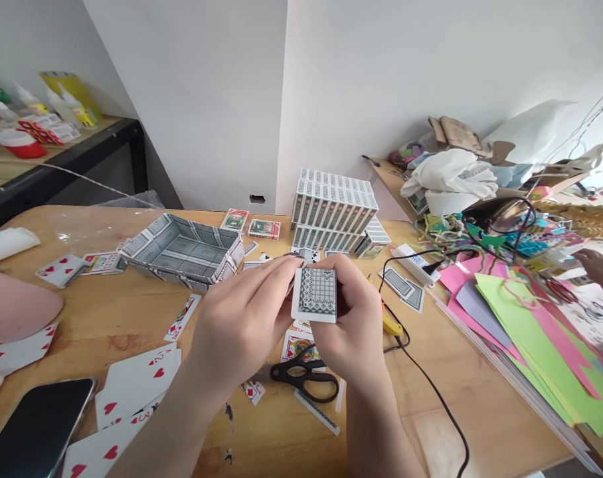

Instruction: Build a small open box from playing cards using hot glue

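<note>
Scissors point(295, 378) lie on the table point(406, 425), and up past their black handles you've got the patterned card point(317, 292) raised between both hands. Right hand point(354, 312) curls round its right edge, fingers bent in and gripping; left hand point(244, 318) comes in from the other side, fingers nearly straight and drawn together against the left edge, though you can't make out exactly where its tips press. Now the relation that counts: the card sits right of your left fingertips and left of your right palm, touching both, the right covering more of it. Printed back towards you, it stands close to upright; its outline is so near square that you can't tell the long axis, nor whether it's one layer or several. Beyond the scissors and to the left sits the card-covered tray point(179, 252), well apart from the grip; beyond them, a little right, rise the stacked card boxes point(334, 206). Far right of the scissors, another person's hand point(599, 269) shows.
</note>
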Demonstrator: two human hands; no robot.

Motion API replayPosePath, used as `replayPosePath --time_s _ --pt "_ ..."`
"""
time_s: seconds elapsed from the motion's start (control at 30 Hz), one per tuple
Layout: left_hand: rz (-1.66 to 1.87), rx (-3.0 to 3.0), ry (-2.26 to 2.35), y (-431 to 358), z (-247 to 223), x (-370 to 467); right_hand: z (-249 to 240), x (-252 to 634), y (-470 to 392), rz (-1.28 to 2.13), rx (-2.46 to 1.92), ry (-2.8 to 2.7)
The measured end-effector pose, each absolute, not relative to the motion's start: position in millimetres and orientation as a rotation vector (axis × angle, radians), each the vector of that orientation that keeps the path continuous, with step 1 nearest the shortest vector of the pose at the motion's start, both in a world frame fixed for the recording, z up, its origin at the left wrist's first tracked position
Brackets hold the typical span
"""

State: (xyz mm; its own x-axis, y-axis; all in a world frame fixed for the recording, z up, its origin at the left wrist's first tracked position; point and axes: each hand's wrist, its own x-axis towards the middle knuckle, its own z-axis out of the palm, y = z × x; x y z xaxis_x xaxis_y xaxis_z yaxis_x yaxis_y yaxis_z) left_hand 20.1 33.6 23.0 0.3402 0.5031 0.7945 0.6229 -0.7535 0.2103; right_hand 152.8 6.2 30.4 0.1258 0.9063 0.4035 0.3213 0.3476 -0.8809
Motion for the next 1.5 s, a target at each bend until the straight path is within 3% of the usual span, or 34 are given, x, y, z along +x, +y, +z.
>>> replayPosePath --time_s 0.4,0.7,1.5 --pt "-1.39 -2.579 -1.122 35 27 12 29 159 6 0.589 -1.175 -1.542" --pt "-1.381 -2.531 -0.918 38 25 10 37 161 2 0.208 -1.197 -1.727" --pt "-1.319 -2.501 -0.931 35 24 15 37 157 1 0.21 -1.321 -1.673"
